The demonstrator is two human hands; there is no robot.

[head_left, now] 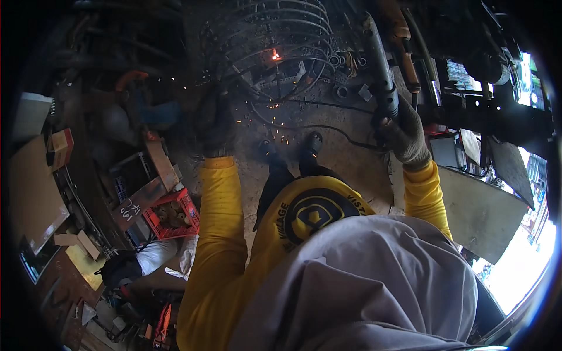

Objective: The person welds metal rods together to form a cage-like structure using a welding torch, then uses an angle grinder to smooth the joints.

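My right hand (410,136), in a grey knit glove, is closed round the lower end of a grey metal pipe (379,61), which slants up and away. My left hand (212,126) is in a dark glove, deep in shadow and haze; its fingers and anything in them cannot be made out. Ahead, between the two hands, stands a coil of metal rings (287,26). A small orange glowing spot (275,55) burns within the coil, and sparks fall from it towards my shoes (312,143).
On the left are a red crate (174,215) of small parts, an orange-and-blue clamp-like tool (153,111) and cardboard boxes (60,146). A black cable (345,136) crosses the floor. At right, a pale panel (477,205) stands below shelving. Grey cloth (363,281) covers the lower view.
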